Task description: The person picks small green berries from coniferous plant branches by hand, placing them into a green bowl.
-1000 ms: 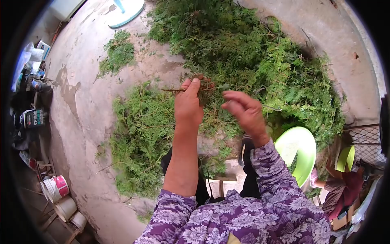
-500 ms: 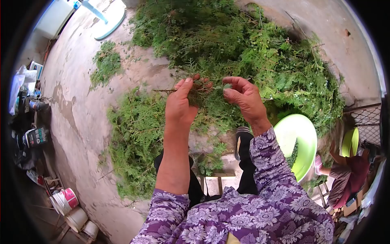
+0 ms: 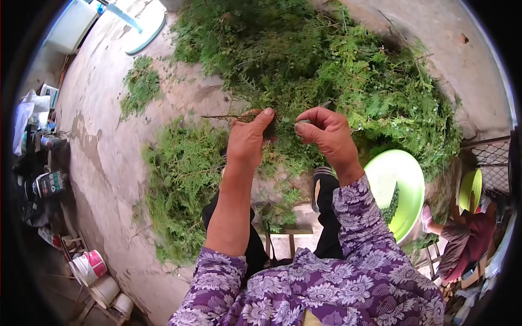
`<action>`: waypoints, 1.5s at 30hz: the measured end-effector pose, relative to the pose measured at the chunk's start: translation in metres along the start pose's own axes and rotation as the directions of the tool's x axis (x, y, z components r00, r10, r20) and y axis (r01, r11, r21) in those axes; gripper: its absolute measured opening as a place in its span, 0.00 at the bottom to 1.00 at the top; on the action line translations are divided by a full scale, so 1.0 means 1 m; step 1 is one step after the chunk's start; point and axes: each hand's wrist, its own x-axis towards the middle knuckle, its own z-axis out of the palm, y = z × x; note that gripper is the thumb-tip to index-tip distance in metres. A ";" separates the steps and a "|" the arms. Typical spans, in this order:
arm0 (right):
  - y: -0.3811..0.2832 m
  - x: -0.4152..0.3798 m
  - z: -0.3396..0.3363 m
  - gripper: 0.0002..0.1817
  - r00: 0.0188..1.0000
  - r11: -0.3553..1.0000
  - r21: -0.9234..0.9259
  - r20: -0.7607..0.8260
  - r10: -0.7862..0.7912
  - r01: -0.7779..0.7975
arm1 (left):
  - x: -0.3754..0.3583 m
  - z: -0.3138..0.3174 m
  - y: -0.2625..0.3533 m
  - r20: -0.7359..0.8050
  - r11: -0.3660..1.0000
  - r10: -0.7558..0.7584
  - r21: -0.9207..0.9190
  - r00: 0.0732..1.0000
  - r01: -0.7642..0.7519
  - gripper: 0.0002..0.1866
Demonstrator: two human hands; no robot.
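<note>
My left hand (image 3: 250,136) is closed round a leafy evergreen sprig, its bare brown stem (image 3: 217,117) sticking out to the left. Close by on the right, my right hand (image 3: 329,133) pinches a small green cone (image 3: 305,122) between thumb and forefinger, mostly hidden by the fingers. Both hands are held above cut evergreen branches (image 3: 185,174), and a larger heap of branches (image 3: 375,87) spreads beyond them. Right of my right forearm stands a bright green basin (image 3: 410,185) with small green pieces (image 3: 392,209) gathered inside.
On the right, another person in a dark red top (image 3: 474,239) sits near a second green basin (image 3: 468,190). A pale blue stand base (image 3: 147,32) stands at the far left. White buckets (image 3: 89,269) and bags line the left wall. A low wooden stool (image 3: 291,239) lies between my legs.
My left hand has turned so its back shows more, with the thumb now over the sprig. My right fingers have closed tighter round the small cone and moved slightly down.
</note>
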 end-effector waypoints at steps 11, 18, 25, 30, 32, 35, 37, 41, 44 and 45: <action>0.018 0.022 -0.036 0.05 0.936 0.996 -0.080 -0.349 -0.054 0.027 | 0.000 0.006 0.004 -0.242 0.959 0.283 0.038 0.928 -0.282 0.08; 0.011 0.018 -0.005 0.11 0.994 0.952 0.294 -0.041 0.105 -0.089 | -0.001 0.005 -0.003 -0.205 0.969 0.240 0.115 0.949 -0.220 0.07; 0.020 0.018 0.009 0.12 0.972 0.945 -0.259 -0.072 -0.224 0.199 | -0.002 0.008 -0.006 -0.156 0.968 0.193 0.191 0.969 -0.163 0.07; 0.022 0.018 0.009 0.10 0.924 0.819 -0.487 -0.057 -0.378 0.305 | 0.000 0.008 -0.013 -0.129 0.929 0.263 0.302 0.956 -0.215 0.09; 0.024 0.019 0.008 0.11 0.894 0.725 -0.590 -0.013 -0.448 0.355 | -0.002 0.009 -0.012 -0.112 0.908 0.268 0.361 0.957 -0.212 0.09; 0.023 0.018 0.012 0.09 0.887 0.634 -0.707 -0.021 -0.462 0.314 | -0.002 0.009 -0.013 -0.045 0.746 0.363 0.612 0.931 -0.262 0.08; 0.021 0.017 0.014 0.08 0.891 0.583 -0.764 -0.022 -0.453 0.277 | -0.006 0.013 -0.010 -0.013 0.654 0.378 0.711 0.926 -0.257 0.10; 0.030 0.021 0.009 0.05 0.853 0.372 -0.902 -0.009 -0.523 0.219 | -0.006 0.012 -0.014 0.074 0.539 0.503 0.752 0.861 -0.380 0.11; 0.050 0.039 -0.046 0.05 0.879 0.304 -0.953 -0.151 -0.453 -0.007 | -0.003 0.002 -0.008 -0.107 0.746 0.402 0.614 0.909 -0.258 0.10; 0.042 0.040 -0.052 0.05 0.880 0.298 -0.955 -0.138 -0.454 0.005 | -0.002 0.001 -0.002 -0.117 0.749 0.408 0.609 0.905 -0.259 0.10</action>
